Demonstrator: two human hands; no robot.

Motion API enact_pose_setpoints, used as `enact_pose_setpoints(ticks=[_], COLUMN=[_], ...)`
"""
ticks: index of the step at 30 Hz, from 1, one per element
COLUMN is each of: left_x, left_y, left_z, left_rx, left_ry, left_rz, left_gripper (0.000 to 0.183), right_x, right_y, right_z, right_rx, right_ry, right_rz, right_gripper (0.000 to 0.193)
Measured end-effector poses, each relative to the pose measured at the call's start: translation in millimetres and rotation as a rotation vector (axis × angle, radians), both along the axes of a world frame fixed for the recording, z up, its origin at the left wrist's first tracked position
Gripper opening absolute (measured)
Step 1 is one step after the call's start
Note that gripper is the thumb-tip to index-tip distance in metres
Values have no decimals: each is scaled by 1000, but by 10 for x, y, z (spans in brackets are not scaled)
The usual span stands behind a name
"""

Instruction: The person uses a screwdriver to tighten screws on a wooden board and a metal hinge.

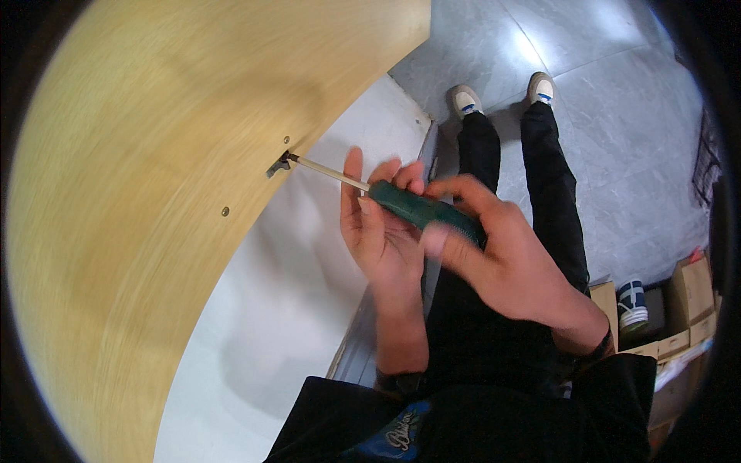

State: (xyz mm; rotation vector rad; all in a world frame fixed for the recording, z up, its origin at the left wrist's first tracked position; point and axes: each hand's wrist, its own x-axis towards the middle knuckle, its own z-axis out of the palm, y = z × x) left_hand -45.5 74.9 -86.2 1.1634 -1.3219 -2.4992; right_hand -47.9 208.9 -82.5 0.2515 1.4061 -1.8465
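Screwdriver clamped in your right hand, likely for torque; your left hand, loosely spread ahead, perhaps steadies it.

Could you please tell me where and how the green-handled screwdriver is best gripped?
Probably by the rear of its green handle, coming from the right, as the right hand does: the handle is much thicker than the shaft, which points left toward the dark metal fitting on the wood-grain panel.
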Motion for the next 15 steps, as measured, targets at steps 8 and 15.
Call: enact_pose_setpoints(ticks=[8, 15], left_x=[81, 36], left_y=[1, -7], left_z=[-9, 8], left_rx=[9, -1], left_ry=[38, -39], left_rz=[-64, 32], left_gripper=[50, 54], right_x=[81, 138], right_y=[-31, -70], right_z=[22, 37], right_rx=[-17, 46], right_ry=[-120, -83], right_rz=[-89, -126], right_gripper=[27, 29])
